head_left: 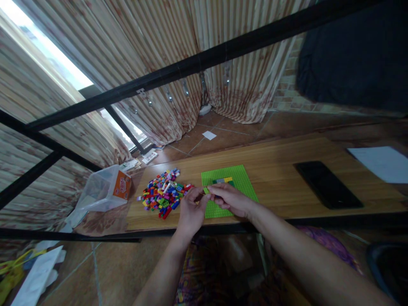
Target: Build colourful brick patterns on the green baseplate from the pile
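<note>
My left hand [193,207] and my right hand [232,199] meet over the left side of a green studded baseplate [245,184]. Between their fingertips is a small lime-green toy brick [206,190], gripped from both sides. The fingers of each hand are closed in a pinch. Partly hidden behind my right hand, a few joined bricks [227,180] in grey, yellow and dark green sit on the baseplate. Just left of my left hand lies a heap of loose toy bricks [165,191] in many colours.
A clear plastic box [105,191] with an orange label stands at the wooden board's [274,170] left end. Toward the right lie a black tablet or large phone [328,185] and white paper [381,163]. A black metal bar [178,72] crosses above the board.
</note>
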Available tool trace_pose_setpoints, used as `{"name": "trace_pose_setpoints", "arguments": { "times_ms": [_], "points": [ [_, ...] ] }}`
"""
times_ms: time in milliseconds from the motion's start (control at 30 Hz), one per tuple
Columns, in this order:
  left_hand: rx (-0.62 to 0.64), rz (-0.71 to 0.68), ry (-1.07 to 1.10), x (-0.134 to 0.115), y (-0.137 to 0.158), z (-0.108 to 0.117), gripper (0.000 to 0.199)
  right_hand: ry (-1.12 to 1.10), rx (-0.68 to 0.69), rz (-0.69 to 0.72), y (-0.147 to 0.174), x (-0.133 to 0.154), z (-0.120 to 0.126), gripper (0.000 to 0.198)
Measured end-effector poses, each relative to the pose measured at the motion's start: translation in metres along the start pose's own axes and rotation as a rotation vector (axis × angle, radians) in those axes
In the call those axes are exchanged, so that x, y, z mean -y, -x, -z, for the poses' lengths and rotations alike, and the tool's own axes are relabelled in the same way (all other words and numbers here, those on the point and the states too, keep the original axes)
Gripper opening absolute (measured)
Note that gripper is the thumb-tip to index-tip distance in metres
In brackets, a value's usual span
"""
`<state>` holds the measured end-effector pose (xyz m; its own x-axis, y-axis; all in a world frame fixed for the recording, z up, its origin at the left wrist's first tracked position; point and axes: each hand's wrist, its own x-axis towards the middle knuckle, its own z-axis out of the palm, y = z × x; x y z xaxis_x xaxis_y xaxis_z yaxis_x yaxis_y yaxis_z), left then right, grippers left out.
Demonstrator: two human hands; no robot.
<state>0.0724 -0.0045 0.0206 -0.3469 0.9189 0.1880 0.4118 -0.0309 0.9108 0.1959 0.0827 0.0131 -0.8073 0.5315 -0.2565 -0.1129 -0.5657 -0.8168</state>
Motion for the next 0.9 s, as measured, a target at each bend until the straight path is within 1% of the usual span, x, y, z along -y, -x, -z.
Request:
{"name": "trace_pose_setpoints", "arguments": {
  "times_ms": [133,200,267,400,500,567,700,767,833,900],
  "points": [
    [-0.053,-0.052,-0.080,-0.003,0.002,-0.002,0.012,-0.040,0.010,0.008,0.001,-0.002,-0.001,0.036],
    [-0.079,-0.043,-0.023,-0.001,0.003,-0.002,0.012,-0.073,0.019,0.002,0.001,-0.002,0.000,0.034],
    [-0.076,0.004,0.109,0.002,0.003,-0.002,0.013,-0.100,0.027,-0.006,0.001,-0.002,0.000,0.031],
    [0.004,0.139,0.438,0.006,0.004,-0.001,0.021,-0.120,0.044,-0.010,0.001,0.000,0.001,0.023],
    [0.007,0.237,0.608,0.005,0.005,0.000,0.025,-0.160,0.051,-0.034,0.001,-0.001,0.001,0.016],
    [-0.017,0.297,0.675,0.006,0.006,0.001,0.024,-0.201,0.067,-0.045,0.000,-0.002,0.002,0.014],
    [-0.071,0.423,0.800,0.013,0.006,0.003,0.021,-0.242,0.074,-0.003,-0.002,-0.006,0.003,0.018],
    [-0.139,0.534,0.844,0.019,0.006,0.003,0.017,-0.249,0.055,0.013,-0.004,-0.008,0.002,0.020],
    [-0.213,0.680,0.884,0.022,0.007,0.000,0.013,-0.248,0.044,0.011,-0.005,-0.011,0.001,0.021],
    [-0.241,0.809,0.963,0.024,0.007,-0.004,0.015,-0.233,0.042,0.008,-0.005,-0.015,-0.002,0.021]
  ]
}}
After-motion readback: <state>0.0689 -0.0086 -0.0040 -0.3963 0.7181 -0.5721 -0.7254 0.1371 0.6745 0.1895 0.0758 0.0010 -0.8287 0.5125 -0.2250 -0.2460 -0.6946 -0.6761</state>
